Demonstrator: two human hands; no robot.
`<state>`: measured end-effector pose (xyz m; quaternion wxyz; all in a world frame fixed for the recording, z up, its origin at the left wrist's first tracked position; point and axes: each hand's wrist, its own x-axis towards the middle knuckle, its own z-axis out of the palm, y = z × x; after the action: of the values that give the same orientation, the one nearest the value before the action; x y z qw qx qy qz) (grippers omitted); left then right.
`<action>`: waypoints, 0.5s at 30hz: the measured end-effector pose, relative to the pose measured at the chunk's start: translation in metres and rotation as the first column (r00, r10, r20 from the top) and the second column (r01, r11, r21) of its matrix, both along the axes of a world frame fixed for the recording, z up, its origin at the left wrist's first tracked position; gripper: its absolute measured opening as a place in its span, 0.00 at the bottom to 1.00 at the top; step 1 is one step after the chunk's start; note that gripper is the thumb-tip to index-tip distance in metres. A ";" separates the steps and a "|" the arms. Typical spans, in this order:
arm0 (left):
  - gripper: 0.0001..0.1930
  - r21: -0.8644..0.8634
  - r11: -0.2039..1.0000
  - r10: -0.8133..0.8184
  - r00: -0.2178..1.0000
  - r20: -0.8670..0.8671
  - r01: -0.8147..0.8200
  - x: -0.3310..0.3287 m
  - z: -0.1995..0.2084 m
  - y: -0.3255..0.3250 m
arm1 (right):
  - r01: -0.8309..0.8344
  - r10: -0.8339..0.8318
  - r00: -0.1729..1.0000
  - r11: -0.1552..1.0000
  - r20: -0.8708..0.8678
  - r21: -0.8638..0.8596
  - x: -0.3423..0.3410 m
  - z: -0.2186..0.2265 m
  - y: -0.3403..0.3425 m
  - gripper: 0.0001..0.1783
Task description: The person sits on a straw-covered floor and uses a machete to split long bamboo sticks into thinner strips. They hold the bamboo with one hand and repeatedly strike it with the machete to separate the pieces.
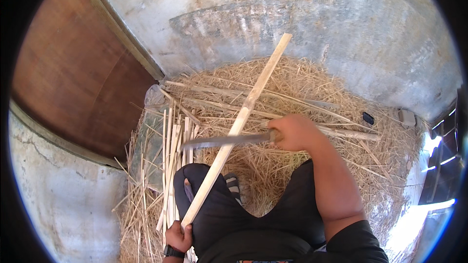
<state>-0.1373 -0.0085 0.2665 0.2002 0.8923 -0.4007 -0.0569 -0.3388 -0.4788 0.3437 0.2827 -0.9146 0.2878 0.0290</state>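
Note:
A long pale bamboo strip point(213, 173) slants from my lap up toward the wall, its far end raised over the straw. Its near end is gripped in my left hand point(179, 236), beside my left thigh; a dark watch is on that wrist. In my right hand point(294, 133) is the handle of a machete point(207, 142). The long blade points left and lies across the strip around its middle, slightly blurred. Whether its edge touches the strip or passes just above, I cannot tell.
Several cut bamboo strips point(170, 165) lie left of my knee. Longer bamboo pieces point(351, 133) cross the shavings-covered floor point(273, 175) ahead. A stained wall point(312, 19) rises in front, with a brown door point(83, 63) at left. A small black object point(368, 118) lies at right.

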 end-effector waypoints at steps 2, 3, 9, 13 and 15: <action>0.23 0.012 1.000 -0.016 0.995 0.102 0.014 -0.003 0.000 -0.003 | 0.173 -0.172 0.984 0.985 0.054 -0.016 -0.006 -0.014 -0.016 0.17; 0.24 0.037 0.999 -0.018 0.992 0.121 0.014 -0.002 0.001 -0.002 | 0.309 -0.304 0.949 0.950 0.088 -0.044 -0.010 -0.027 -0.032 0.16; 0.26 0.053 0.999 -0.019 0.988 0.155 0.011 0.000 0.002 0.000 | 0.255 -0.249 0.958 0.967 0.139 -0.024 -0.001 -0.027 -0.028 0.15; 0.25 0.050 0.999 -0.004 0.997 0.072 0.000 -0.002 0.002 0.001 | -0.197 0.198 0.979 0.980 0.041 -0.030 0.008 -0.001 0.018 0.16; 0.25 0.041 0.999 -0.006 0.999 0.040 0.004 -0.001 0.003 0.000 | -0.136 0.132 0.989 0.989 0.062 0.059 0.007 -0.010 0.004 0.18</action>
<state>-0.1384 -0.0090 0.2698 0.1738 0.8961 -0.4056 -0.0476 -0.3319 -0.4751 0.3338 0.3168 -0.9230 0.2162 0.0306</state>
